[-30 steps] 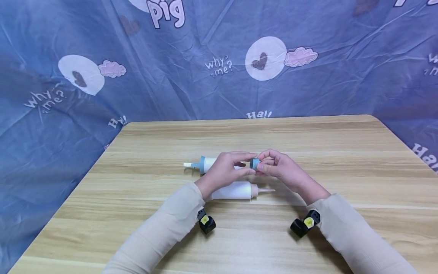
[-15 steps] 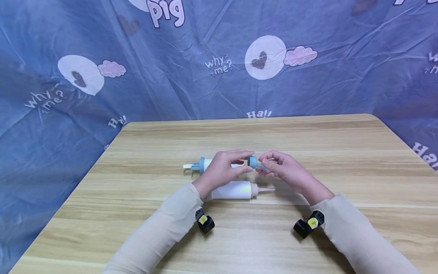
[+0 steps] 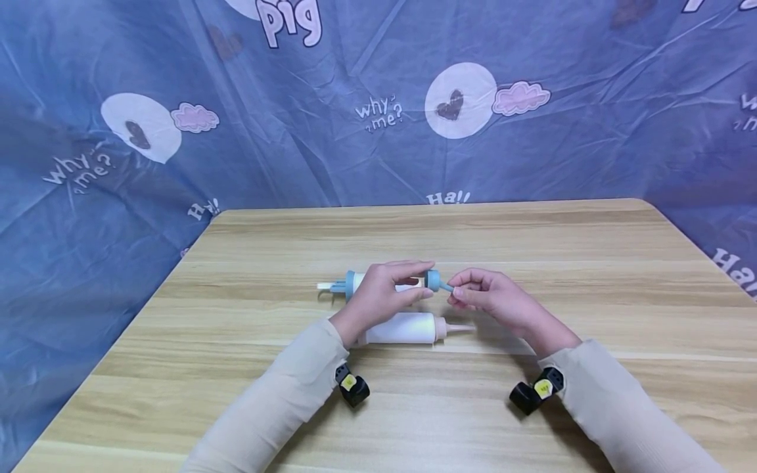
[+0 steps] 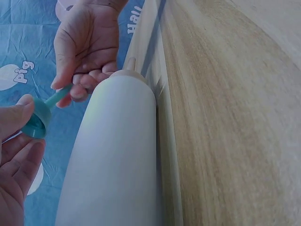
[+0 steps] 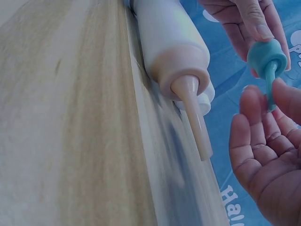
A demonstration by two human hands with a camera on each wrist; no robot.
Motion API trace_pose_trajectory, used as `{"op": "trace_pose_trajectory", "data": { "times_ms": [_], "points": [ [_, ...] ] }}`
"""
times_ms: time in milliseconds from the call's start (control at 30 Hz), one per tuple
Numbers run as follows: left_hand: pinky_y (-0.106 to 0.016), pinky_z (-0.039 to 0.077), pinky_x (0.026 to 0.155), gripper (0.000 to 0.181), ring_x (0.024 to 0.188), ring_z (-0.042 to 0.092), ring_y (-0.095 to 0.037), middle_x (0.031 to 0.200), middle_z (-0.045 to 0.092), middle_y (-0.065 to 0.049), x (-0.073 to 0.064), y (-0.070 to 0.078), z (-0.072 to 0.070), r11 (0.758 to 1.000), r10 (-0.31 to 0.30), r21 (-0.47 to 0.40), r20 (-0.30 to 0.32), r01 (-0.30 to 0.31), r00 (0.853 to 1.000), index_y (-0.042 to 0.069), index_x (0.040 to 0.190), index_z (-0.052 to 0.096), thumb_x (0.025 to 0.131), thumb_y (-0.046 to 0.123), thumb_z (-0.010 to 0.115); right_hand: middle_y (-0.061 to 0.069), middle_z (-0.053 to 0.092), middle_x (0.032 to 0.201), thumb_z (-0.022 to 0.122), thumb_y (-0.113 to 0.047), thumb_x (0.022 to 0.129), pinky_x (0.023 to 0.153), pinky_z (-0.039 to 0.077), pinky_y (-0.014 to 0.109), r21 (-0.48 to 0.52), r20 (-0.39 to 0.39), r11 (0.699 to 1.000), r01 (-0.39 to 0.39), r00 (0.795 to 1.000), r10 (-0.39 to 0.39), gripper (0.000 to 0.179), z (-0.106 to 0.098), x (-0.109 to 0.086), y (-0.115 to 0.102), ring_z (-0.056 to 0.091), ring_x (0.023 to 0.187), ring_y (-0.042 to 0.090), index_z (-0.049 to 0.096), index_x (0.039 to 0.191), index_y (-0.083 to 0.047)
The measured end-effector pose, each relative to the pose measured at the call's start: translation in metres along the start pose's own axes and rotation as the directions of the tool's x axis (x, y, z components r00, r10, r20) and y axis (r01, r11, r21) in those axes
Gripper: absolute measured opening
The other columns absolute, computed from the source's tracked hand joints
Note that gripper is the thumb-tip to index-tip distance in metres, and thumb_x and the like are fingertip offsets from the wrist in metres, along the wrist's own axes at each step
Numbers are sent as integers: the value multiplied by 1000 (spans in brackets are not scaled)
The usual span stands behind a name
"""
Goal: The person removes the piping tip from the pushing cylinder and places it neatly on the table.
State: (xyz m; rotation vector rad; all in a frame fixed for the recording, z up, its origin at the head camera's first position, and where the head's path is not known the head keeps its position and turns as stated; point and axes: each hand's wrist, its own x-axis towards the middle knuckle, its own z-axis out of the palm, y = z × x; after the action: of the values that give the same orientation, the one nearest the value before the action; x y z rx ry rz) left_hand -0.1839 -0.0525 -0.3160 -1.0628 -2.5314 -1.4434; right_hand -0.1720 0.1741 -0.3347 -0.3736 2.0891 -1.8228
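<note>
Between my hands is a teal nozzle cap (image 3: 434, 280), its wide open base facing left and its thin spout pointing right. My left hand (image 3: 390, 289) pinches the base between thumb and fingers, seen closely in the left wrist view. My right hand (image 3: 493, 299) pinches the spout's end with thumb and forefinger; its other fingers are curled loosely. Behind the left hand lies a white squeeze bottle (image 3: 359, 282) with a blue end and several thin prongs, partly hidden by that hand. In front lies another white squeeze bottle (image 3: 402, 328) with a pale pink nozzle cap (image 5: 188, 84).
Both bottles lie on their sides on a wood-grain table (image 3: 414, 407). A blue printed cloth (image 3: 331, 131) hangs behind the table's far edge. Each sleeved wrist carries a small black camera (image 3: 353, 387).
My right fingers have slid from the cap's base to the end of its spout, uncovering the spout. The cap and left hand have shifted slightly left; the right hand has moved slightly right.
</note>
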Motion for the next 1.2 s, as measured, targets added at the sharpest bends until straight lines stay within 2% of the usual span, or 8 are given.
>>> {"op": "trace_pose_trajectory", "data": {
  "times_ms": [167, 300, 533, 767, 1033, 1200],
  "points": [
    [-26, 50, 87, 41, 103, 63, -24, 125, 59, -11, -1, -2, 1, 1000, 5, -13, -5, -6, 1000, 3, 121, 60, 83, 11, 69, -5, 65, 81, 56, -9, 91, 77, 52, 25, 48, -20, 998, 31, 999, -30, 6, -1, -1, -1, 61, 78, 8, 60, 95, -11],
    [-21, 49, 86, 41, 102, 64, -23, 126, 59, -10, -2, -2, 1, 1000, -10, -13, 4, 10, 1000, 4, 122, 60, 83, 12, 69, -6, 64, 78, 56, -8, 91, 73, 51, 23, 115, -22, 990, 77, 997, -74, 8, -2, -2, 0, 59, 74, 6, 63, 91, -13],
    [-20, 48, 87, 42, 102, 63, -24, 126, 58, -10, -2, -1, 3, 999, -26, -30, 23, 27, 999, 5, 123, 59, 84, 12, 68, -7, 65, 79, 56, -5, 91, 72, 51, 21, 228, 26, 960, 161, 985, -172, 16, -3, -1, 3, 60, 74, 5, 66, 90, -17],
    [-17, 48, 86, 42, 103, 63, -22, 125, 59, -10, -2, -1, 5, 997, -33, -64, 33, 36, 999, 6, 123, 60, 83, 12, 69, -7, 67, 83, 51, -2, 93, 74, 51, 21, 297, 86, 934, 198, 969, -232, 21, -2, 3, 7, 62, 77, 5, 67, 92, -17],
    [-23, 50, 84, 42, 103, 63, -19, 124, 60, -10, -1, 0, 9, 992, -42, -114, 38, 46, 998, 6, 123, 60, 82, 12, 70, -5, 69, 87, 51, -3, 93, 77, 52, 22, 281, 116, 940, 194, 965, -234, 21, -1, 2, 6, 64, 80, 6, 68, 94, -17],
    [-18, 50, 81, 42, 101, 64, -19, 123, 60, -10, -1, 0, 10, 987, -62, -148, 40, 67, 997, 7, 123, 60, 83, 13, 69, -3, 69, 91, 48, -1, 94, 79, 51, 22, 298, 159, 935, 193, 956, -248, 23, -2, 1, 6, 64, 83, 6, 67, 99, -15]
  ]
}}
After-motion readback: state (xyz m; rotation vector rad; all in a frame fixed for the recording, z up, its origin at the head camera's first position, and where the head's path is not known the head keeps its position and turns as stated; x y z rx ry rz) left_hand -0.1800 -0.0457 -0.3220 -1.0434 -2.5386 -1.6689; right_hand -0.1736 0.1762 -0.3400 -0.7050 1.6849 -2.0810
